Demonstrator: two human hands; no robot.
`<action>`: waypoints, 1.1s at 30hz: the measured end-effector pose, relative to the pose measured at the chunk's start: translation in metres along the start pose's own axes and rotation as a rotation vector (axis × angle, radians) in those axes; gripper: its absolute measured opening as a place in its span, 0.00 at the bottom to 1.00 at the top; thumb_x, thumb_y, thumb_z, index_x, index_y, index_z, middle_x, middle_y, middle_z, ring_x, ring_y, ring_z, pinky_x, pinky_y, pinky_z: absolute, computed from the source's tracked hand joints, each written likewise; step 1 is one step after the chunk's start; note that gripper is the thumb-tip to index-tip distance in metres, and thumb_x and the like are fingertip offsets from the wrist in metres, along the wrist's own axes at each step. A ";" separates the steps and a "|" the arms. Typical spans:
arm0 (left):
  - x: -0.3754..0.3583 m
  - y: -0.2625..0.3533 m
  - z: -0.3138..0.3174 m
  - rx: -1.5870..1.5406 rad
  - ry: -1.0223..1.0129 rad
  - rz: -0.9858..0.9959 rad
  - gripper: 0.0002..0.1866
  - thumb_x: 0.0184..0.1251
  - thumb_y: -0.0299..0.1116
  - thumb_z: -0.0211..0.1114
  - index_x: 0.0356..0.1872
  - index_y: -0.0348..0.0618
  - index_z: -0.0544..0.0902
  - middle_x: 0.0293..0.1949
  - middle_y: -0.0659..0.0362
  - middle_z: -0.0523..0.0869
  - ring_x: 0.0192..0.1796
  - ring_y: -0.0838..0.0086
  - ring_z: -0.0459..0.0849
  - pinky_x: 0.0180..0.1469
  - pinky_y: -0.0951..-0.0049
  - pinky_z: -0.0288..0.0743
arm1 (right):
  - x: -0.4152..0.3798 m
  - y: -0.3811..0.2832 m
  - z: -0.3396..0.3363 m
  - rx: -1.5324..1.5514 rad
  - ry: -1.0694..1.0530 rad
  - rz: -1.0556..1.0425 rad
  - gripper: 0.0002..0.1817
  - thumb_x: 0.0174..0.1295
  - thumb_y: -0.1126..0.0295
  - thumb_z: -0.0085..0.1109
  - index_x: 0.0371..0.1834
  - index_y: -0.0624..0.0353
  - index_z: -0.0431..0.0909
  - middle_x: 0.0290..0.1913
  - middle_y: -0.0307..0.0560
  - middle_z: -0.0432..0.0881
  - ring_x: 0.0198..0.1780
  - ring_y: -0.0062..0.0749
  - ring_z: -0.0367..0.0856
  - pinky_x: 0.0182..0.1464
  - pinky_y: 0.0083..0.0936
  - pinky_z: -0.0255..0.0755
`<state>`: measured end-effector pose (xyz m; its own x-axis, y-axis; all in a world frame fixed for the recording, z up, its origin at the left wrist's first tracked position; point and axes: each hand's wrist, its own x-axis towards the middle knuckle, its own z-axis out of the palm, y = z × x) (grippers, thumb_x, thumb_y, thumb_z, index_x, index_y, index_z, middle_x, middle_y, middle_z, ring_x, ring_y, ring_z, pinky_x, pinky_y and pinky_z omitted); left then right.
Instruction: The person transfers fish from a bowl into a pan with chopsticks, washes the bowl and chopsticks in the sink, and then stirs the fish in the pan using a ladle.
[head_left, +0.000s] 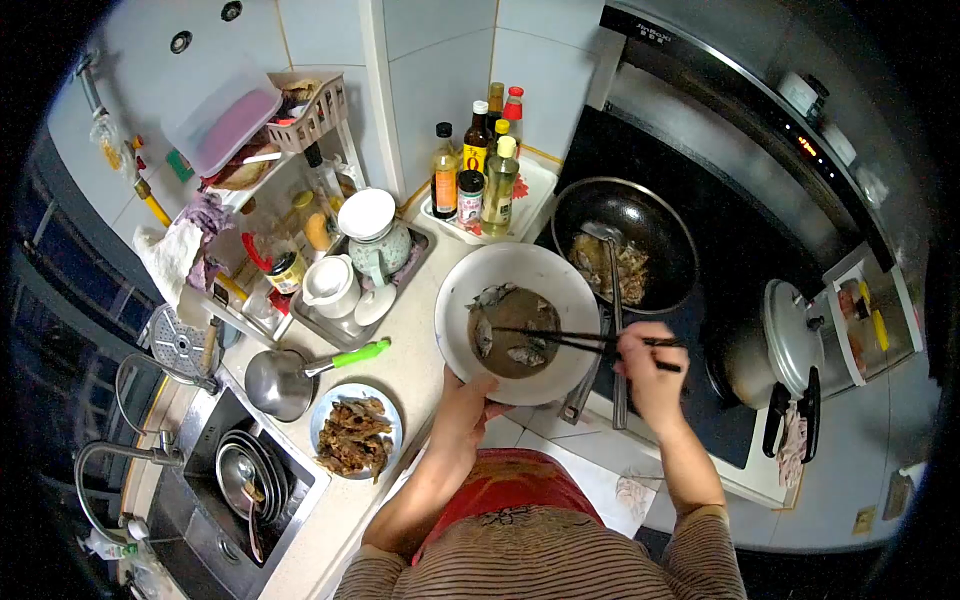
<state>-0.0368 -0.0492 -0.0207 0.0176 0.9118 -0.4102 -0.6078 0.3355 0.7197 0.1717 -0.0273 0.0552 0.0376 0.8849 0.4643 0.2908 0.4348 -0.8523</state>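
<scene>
A large white bowl (455,345) is held up by my left hand (465,410), which grips its near rim from below. Brown liquid and several pieces of fish (528,354) lie in the bowl. My right hand (652,378) is closed around dark chopsticks (560,338), whose tips reach into the liquid among the fish. Behind the bowl, to the right, a black wok (665,225) on the cooktop contains browned food (625,275). A metal spatula (614,285) leans in the wok, its handle running down beside my right hand.
A pressure cooker (790,330) stands at the right of the cooktop. Sauce bottles (475,150) fill a tray (545,190) at the back. On the left counter are a plate of fried fish (355,437), a saucepan (280,385) with a green handle, and a sink (205,535) holding stacked bowls (245,475).
</scene>
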 end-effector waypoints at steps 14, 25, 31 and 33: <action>-0.025 0.013 0.001 0.087 -0.168 -0.016 0.30 0.58 0.23 0.50 0.62 0.46 0.53 0.55 0.53 0.69 0.53 0.67 0.76 0.48 0.68 0.79 | -0.025 -0.001 0.030 0.105 0.038 0.103 0.04 0.60 0.76 0.55 0.29 0.64 0.77 0.22 0.39 0.76 0.18 0.16 0.71 0.20 0.15 0.65; -0.031 0.023 0.021 0.127 -0.084 -0.007 0.27 0.56 0.23 0.53 0.59 0.46 0.63 0.46 0.56 0.76 0.41 0.70 0.80 0.36 0.74 0.80 | -0.017 0.020 0.004 0.505 0.525 0.437 0.07 0.56 0.71 0.56 0.23 0.60 0.75 0.14 0.37 0.72 0.11 0.19 0.68 0.12 0.17 0.58; -0.002 0.012 0.029 0.146 -0.053 -0.018 0.26 0.55 0.24 0.54 0.58 0.45 0.63 0.44 0.55 0.77 0.37 0.68 0.82 0.28 0.75 0.82 | 0.005 0.039 -0.056 0.582 0.701 0.338 0.05 0.56 0.70 0.56 0.29 0.60 0.74 0.17 0.38 0.72 0.12 0.20 0.69 0.10 0.15 0.59; 0.005 0.009 0.033 0.126 -0.037 -0.028 0.26 0.55 0.24 0.54 0.58 0.45 0.63 0.44 0.54 0.77 0.35 0.67 0.82 0.26 0.75 0.82 | 0.020 0.045 -0.086 0.496 0.741 0.265 0.05 0.57 0.70 0.56 0.30 0.60 0.74 0.17 0.38 0.73 0.12 0.20 0.69 0.11 0.15 0.59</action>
<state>-0.0164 -0.0340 0.0026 0.0637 0.9091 -0.4117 -0.5018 0.3857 0.7742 0.2679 -0.0050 0.0471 0.6952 0.7072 0.1290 -0.2505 0.4065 -0.8786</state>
